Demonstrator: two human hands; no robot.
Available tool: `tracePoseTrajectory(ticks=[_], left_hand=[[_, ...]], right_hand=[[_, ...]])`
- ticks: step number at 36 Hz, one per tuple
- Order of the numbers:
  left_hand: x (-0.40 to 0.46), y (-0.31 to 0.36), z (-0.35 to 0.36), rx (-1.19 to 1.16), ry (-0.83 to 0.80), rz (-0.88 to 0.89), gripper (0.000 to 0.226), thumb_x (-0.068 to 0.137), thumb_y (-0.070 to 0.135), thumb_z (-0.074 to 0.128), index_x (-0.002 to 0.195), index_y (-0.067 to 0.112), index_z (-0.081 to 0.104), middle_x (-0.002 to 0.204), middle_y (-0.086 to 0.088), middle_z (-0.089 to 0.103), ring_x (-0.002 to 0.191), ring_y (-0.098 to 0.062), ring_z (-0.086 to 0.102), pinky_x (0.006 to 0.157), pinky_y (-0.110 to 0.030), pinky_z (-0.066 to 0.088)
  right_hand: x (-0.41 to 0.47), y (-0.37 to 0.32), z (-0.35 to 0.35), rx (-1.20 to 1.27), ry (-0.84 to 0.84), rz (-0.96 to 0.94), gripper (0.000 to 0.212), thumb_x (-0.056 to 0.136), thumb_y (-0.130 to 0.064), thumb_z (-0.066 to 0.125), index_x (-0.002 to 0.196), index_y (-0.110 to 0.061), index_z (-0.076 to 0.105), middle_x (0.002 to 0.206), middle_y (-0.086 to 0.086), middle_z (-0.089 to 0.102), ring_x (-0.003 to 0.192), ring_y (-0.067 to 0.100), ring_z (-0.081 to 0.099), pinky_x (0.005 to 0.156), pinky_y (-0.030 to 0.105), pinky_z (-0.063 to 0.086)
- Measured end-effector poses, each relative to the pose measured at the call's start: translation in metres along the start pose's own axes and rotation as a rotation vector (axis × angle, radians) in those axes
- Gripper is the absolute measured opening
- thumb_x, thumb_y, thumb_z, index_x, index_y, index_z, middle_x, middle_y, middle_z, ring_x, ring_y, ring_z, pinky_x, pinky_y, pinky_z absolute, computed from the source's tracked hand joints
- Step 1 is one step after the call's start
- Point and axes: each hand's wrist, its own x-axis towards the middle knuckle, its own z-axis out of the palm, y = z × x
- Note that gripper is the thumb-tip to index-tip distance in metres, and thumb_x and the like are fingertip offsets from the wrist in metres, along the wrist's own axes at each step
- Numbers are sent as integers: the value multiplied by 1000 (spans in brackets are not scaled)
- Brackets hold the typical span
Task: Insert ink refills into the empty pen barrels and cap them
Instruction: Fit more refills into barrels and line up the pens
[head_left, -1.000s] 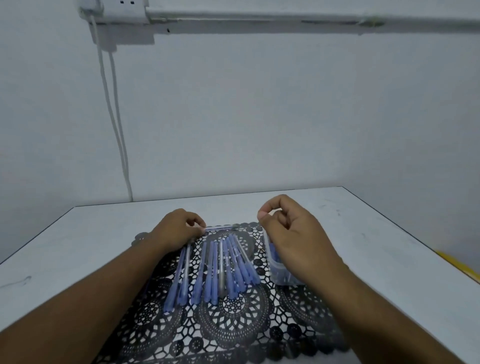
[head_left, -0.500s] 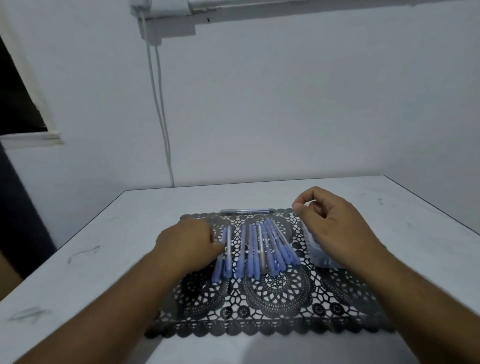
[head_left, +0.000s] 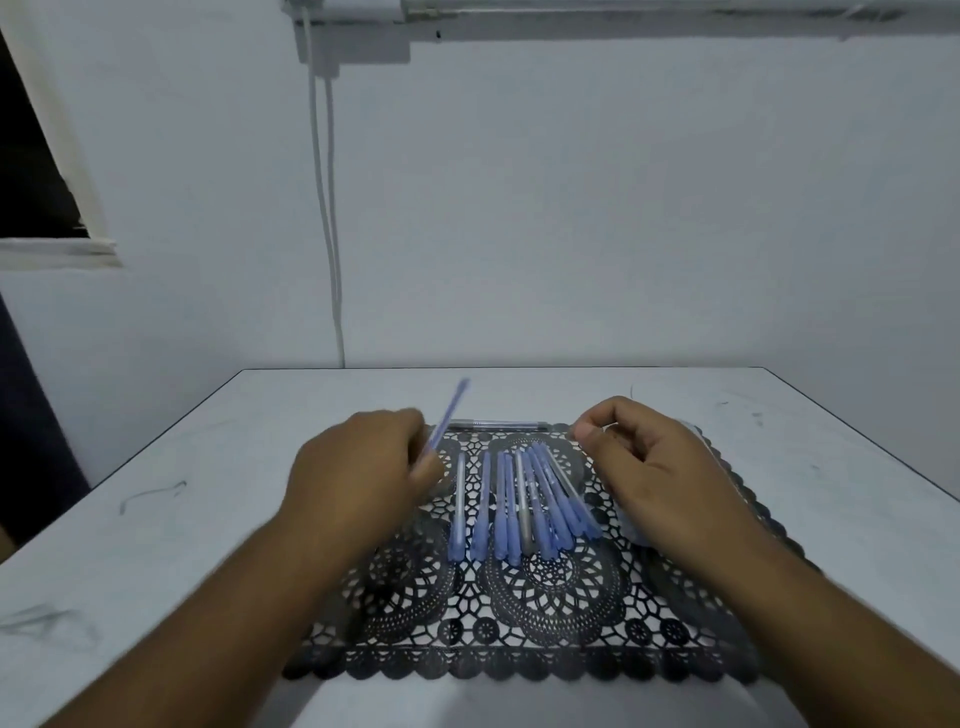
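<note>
The left hand (head_left: 363, 462) grips one blue pen barrel (head_left: 448, 415), lifted and tilted away over the lace mat (head_left: 519, 613). The right hand (head_left: 649, 457) hovers at the mat's right side, its fingers curled toward the thumb; whether they pinch a refill cannot be told. More barrels (head_left: 524, 504) lie in a row between the hands, a finished pen (head_left: 498, 424) beyond. Judged step: pairing barrel and refill; next calls for aligning them.

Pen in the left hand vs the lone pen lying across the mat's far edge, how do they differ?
The held pen is blue, lifted off the mat and tilted up and away in the left hand; the far pen looks clear and dark, and lies flat and crosswise, untouched. The held pen is motion-blurred, the far one sharp. Both are slim stick pens, apart from the row of blue pens.
</note>
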Motion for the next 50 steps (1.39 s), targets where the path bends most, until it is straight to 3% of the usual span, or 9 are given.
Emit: tracePoseTrajectory(ticks=[5, 8, 13, 18, 27, 34, 39, 45, 50], left_hand=[[-7, -8, -5, -122, 48, 410, 18, 98, 57, 39, 99, 41, 47, 75, 19, 58, 65, 0, 52, 55, -24, 35], [-9, -7, -4, -210, 86, 494, 20, 99, 57, 36, 106, 44, 51, 86, 24, 57, 72, 3, 53, 59, -19, 36], [-10, -5, -2, -390, 156, 451, 21, 99, 54, 44, 108, 42, 59, 95, 25, 61, 89, 2, 61, 69, -28, 51], [-11, -3, 0, -405, 197, 417, 25, 100, 52, 45, 103, 36, 63, 91, 19, 61, 87, -4, 60, 68, -27, 48], [-10, -1, 0, -325, 134, 447, 35, 105, 53, 31, 93, 32, 58, 81, 15, 55, 76, -6, 53, 62, -29, 43], [-10, -4, -2, -368, 128, 431, 37, 102, 56, 32, 85, 33, 55, 75, 15, 56, 75, -7, 55, 60, -30, 43], [-11, -2, -1, -355, 125, 443, 35, 103, 54, 34, 85, 33, 55, 74, 15, 55, 73, -8, 55, 60, -31, 44], [-11, -3, -1, -330, 117, 435, 36, 102, 55, 33, 85, 32, 56, 76, 15, 57, 76, -7, 56, 59, -28, 42], [-6, -15, -3, -398, 107, 399, 29, 102, 52, 41, 83, 38, 56, 84, 21, 61, 77, -5, 58, 60, -32, 44]], right_hand=[[-6, -6, 6, 166, -107, 101, 45, 103, -57, 36, 94, -27, 68, 65, 0, 56, 55, 15, 48, 50, 23, 41], [-8, -7, 10, 164, -160, 134, 52, 103, -56, 36, 92, -16, 67, 63, 1, 54, 55, 16, 48, 55, 26, 43], [-7, -9, 7, 233, -187, 187, 51, 104, -48, 44, 74, -12, 63, 54, -2, 47, 48, 14, 42, 49, 22, 39], [-5, -10, 5, 228, -221, 240, 55, 104, -52, 44, 62, -17, 50, 51, -4, 44, 45, 11, 40, 45, 16, 37], [0, -5, 3, 349, -260, 146, 43, 97, -42, 55, 70, -10, 49, 54, 2, 38, 43, 14, 33, 40, 18, 31], [-3, -1, -2, 293, -189, -73, 11, 97, -15, 69, 90, -12, 61, 70, 6, 57, 62, 26, 60, 58, 41, 60], [-4, -6, -1, 347, -127, 1, 15, 100, -26, 62, 92, -13, 62, 82, 9, 73, 83, 32, 74, 65, 45, 64], [2, -5, -3, 441, -83, 22, 14, 87, 1, 75, 96, -3, 64, 83, 22, 71, 74, 25, 72, 62, 35, 64], [8, -2, -13, 369, -70, -57, 25, 85, 10, 74, 100, -9, 72, 84, 6, 70, 74, 21, 72, 68, 25, 60]])
